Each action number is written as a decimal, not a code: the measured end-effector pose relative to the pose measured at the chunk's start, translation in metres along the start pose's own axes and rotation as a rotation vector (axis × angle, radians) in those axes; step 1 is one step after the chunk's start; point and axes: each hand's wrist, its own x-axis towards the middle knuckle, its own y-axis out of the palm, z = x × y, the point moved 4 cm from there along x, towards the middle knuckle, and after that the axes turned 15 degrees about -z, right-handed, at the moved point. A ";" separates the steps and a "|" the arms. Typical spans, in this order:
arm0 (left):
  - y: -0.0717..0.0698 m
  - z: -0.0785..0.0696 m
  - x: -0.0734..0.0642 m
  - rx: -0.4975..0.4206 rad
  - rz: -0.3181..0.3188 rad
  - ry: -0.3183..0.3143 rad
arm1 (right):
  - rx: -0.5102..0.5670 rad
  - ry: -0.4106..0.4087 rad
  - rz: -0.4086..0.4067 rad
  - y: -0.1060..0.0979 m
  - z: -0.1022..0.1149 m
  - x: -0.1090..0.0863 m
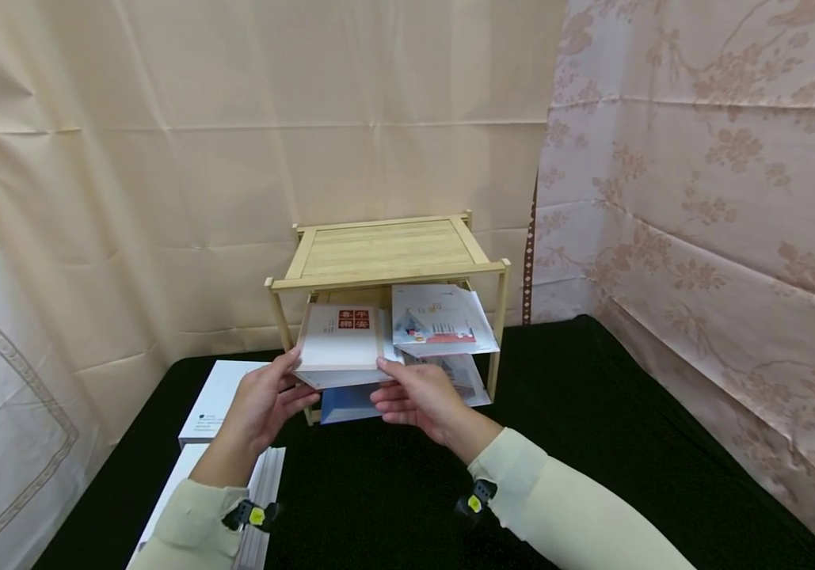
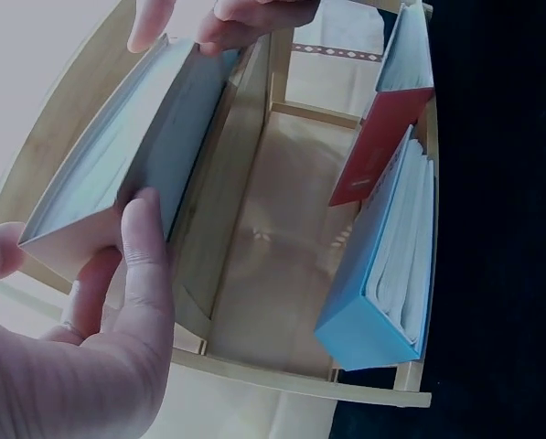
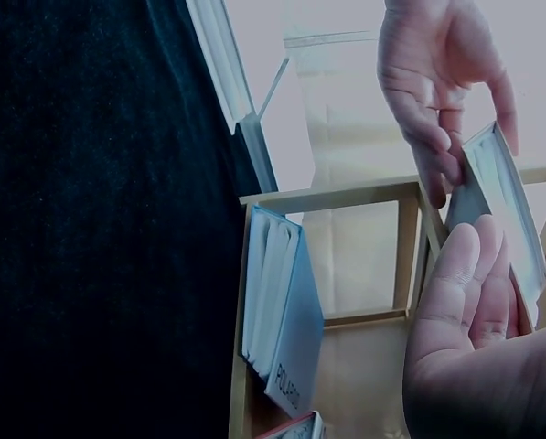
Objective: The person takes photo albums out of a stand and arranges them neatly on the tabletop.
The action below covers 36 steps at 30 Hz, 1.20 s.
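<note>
A thick white book point(image 1: 339, 340) with red square characters on its cover lies partly inside the middle level of a light wooden rack point(image 1: 393, 245), its near edge sticking out. My left hand point(image 1: 264, 408) pinches its near left corner, thumb above and fingers beneath. At the near right corner my right hand point(image 1: 424, 396) holds it, thumb on top and fingers under it. Beside it on the same level lies another white book point(image 1: 443, 321) with a coloured picture. Whether the held book rests on the shelf board is hard to tell.
On the rack's bottom level sit a blue-covered book point(image 2: 346, 338) and a red-covered one point(image 2: 373, 151). White books point(image 1: 215, 400) are stacked at the left on the black cloth point(image 1: 635, 467). Beige curtain point(image 1: 236, 174) hangs close behind the rack.
</note>
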 end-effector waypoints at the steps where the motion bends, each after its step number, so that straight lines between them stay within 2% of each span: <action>1: 0.000 0.000 0.000 0.002 0.002 0.001 | -0.003 0.000 -0.001 0.000 -0.001 0.000; 21: -0.008 0.011 -0.012 -0.041 0.013 0.001 | -0.043 -0.008 0.036 -0.002 -0.007 -0.012; 31: -0.011 0.013 -0.018 -0.052 0.039 0.003 | 0.076 -0.002 -0.008 -0.004 -0.003 -0.005; 36: -0.012 0.014 -0.020 -0.027 0.039 0.010 | 0.090 -0.012 -0.012 -0.004 -0.002 -0.004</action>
